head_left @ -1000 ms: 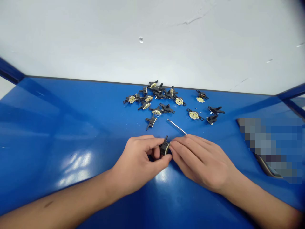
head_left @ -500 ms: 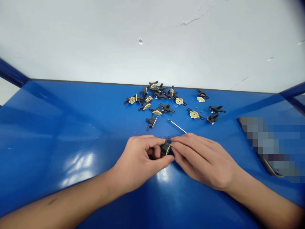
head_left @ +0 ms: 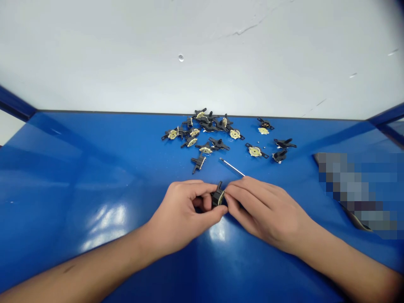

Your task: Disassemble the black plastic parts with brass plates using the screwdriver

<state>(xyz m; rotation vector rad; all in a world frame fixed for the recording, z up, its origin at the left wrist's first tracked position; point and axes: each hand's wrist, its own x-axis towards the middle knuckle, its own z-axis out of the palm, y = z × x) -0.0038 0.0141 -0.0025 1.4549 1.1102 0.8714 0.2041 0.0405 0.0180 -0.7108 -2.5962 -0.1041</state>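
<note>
My left hand grips a small black plastic part with a pale yellow plate on its right side, between thumb and fingers. A black prong of the part points upward. My right hand is closed, its fingertips pinched together at the plate's edge. Whatever lies between those fingertips is hidden. Beyond the right hand, a thin metal rod with a dark tip lies on the blue table, and its near end disappears behind the hand. Another black part lies just past my left hand.
Several similar black parts with yellowish plates are heaped toward the back of the blue table. More lie to the right, including a black part, near tiny silver bits. A blurred-out flat object rests at right. A white wall stands behind.
The whole view has shifted slightly, so hands and parts appear a little further left. Both hands keep nearly the same hold around the black part.
</note>
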